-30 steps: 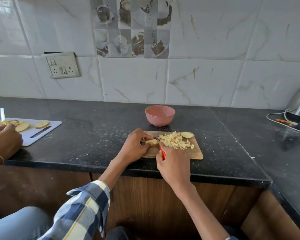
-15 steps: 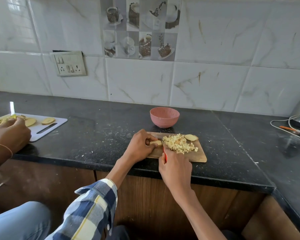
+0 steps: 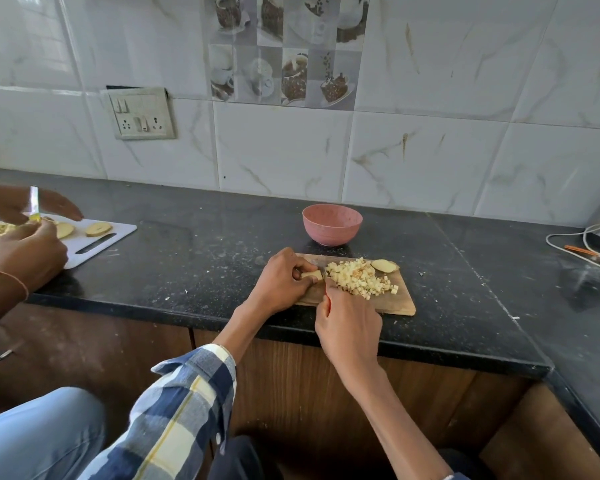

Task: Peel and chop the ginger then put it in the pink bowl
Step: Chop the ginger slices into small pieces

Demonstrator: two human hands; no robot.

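Right now the person is chopping on the wooden cutting board (image 3: 388, 303), which is lying on the black counter (image 3: 194, 258). The left hand (image 3: 281, 282) is holding a small piece of ginger (image 3: 310, 274) at about 9 o'clock on the board, with its fingers curled down over it. The right hand (image 3: 347, 327) is gripping a knife (image 3: 326, 289) with a red handle, fingers wrapped tight around it, and the blade is sitting right beside the ginger piece. A pile of chopped ginger (image 3: 361, 280) is lying in the middle of the board, and one bigger slice (image 3: 383, 265) is waiting at about 1 o'clock. The pink bowl (image 3: 332, 224) is standing at 12 o'clock, just past the board, and it looks like nothing is in it yet. Ginger is probably hard and a bit wet once peeled, so the little piece could slip; holding it from the top with fingertips tucked back from the blade seems safest. The tiny cubes are light and loose, so scooping them together would work better than picking them up one by one. No words or brand names are showing that can be read.
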